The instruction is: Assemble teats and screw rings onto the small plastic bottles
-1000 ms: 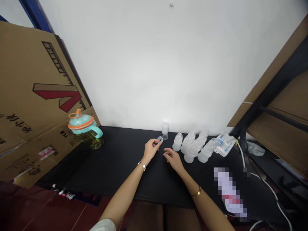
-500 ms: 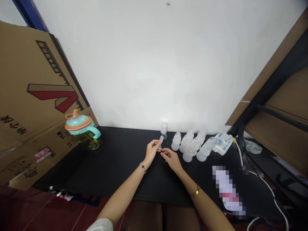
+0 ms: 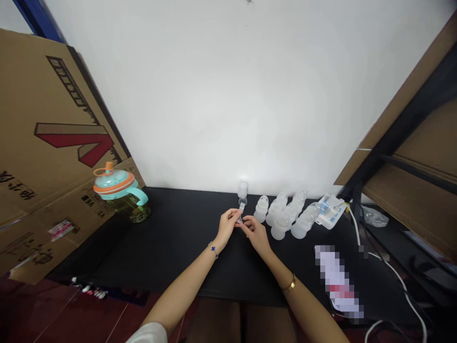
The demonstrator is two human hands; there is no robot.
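Between my hands is a small clear plastic piece [image 3: 242, 207], its upper end showing above my fingers and its lower part covered. My left hand [image 3: 227, 225] is closed on it in a pinch. My right hand [image 3: 255, 233] is also closed, thumb and index fingertips pressed at the lower end of the piece. Just beyond, a translucent baby bottle [image 3: 243, 189] stands near the wall. To the right of my right hand is a group of similar baby bottles, the nearest of them a bottle [image 3: 262, 209] with a domed top.
A turquoise and orange lidded jug [image 3: 123, 195] stands on the black table [image 3: 171, 247] at left, before cardboard boxes [image 3: 53, 143]. At right lie a white and blue box [image 3: 330, 212], a blurred-out flat object [image 3: 339, 283] and a white cable [image 3: 396, 274].
My right fingertips have moved up and left, closer to the left hand and onto the clear piece. The piece is tilted slightly more to the right. The bottles have stayed put.
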